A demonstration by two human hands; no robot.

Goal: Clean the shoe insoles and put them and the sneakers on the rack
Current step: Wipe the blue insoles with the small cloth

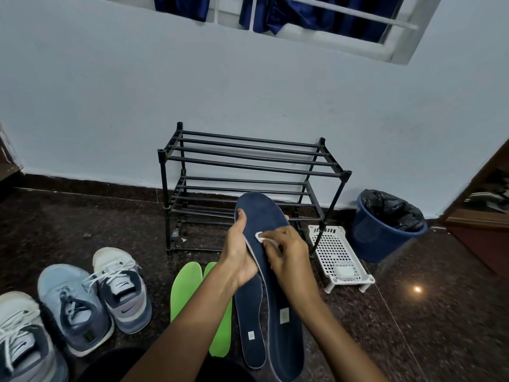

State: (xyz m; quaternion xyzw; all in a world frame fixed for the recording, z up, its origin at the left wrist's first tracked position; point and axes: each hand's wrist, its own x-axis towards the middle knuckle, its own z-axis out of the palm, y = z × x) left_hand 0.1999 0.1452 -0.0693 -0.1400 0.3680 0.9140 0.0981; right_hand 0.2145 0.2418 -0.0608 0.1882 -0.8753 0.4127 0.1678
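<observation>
My left hand [239, 257] grips a long navy insole [271, 285] by its left edge and holds it up in front of me, thumb on its top face. My right hand [286, 256] pinches a small white wipe [261, 238] and presses it on the insole's upper half. A second navy insole [250, 323] lies on the floor beneath. Two green insoles [185, 288] lie beside it, the right one partly hidden by my left arm. Three sneakers stand at the lower left: a light blue one [73, 307], a white and navy one [121, 288] and another white one [22, 337]. The black rack [248, 186] stands against the wall.
A white perforated tray [336, 252] holding a small packet sits on the floor right of the rack. Beside it stands a blue bin [382, 232] lined with a black bag. A wooden door frame [479, 216] closes the right side. Dark polished stone floor [413, 312] lies all around.
</observation>
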